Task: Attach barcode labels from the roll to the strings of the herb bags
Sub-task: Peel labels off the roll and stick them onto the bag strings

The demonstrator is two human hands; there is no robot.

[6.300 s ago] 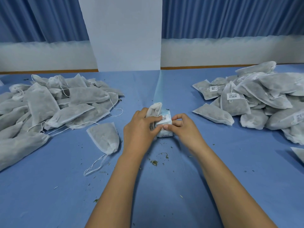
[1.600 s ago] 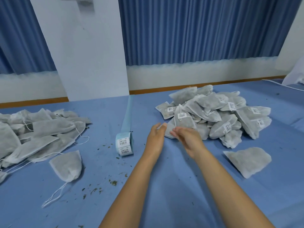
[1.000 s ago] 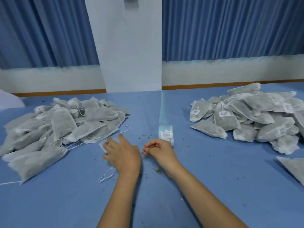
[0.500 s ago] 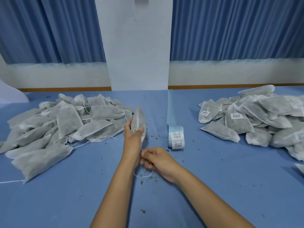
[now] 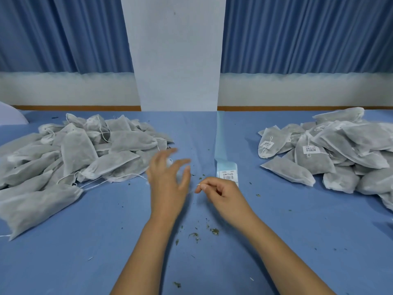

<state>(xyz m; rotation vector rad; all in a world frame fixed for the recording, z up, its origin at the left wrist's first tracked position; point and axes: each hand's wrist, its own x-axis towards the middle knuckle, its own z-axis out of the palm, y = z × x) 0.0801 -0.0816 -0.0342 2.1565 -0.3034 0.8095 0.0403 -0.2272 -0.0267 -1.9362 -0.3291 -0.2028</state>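
1. My left grip (image 5: 168,184) held a grey mesh herb bag upright half a second ago. It now splays open and blurred, and I cannot see the bag.
2. My right grip (image 5: 221,196) still pinches the thin white string (image 5: 198,185), just near of the blue-backed barcode label roll (image 5: 227,174) on the blue desk (image 5: 106,241).
3. I judge peeling a label comes next.

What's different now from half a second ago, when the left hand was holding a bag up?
The left hand no longer grips the bag. Its fingers are now spread open and blurred with motion, and the bag can't be clearly made out behind it. The right hand still pinches the string. The label roll, the unlabelled pile and the labelled pile lie where they were.
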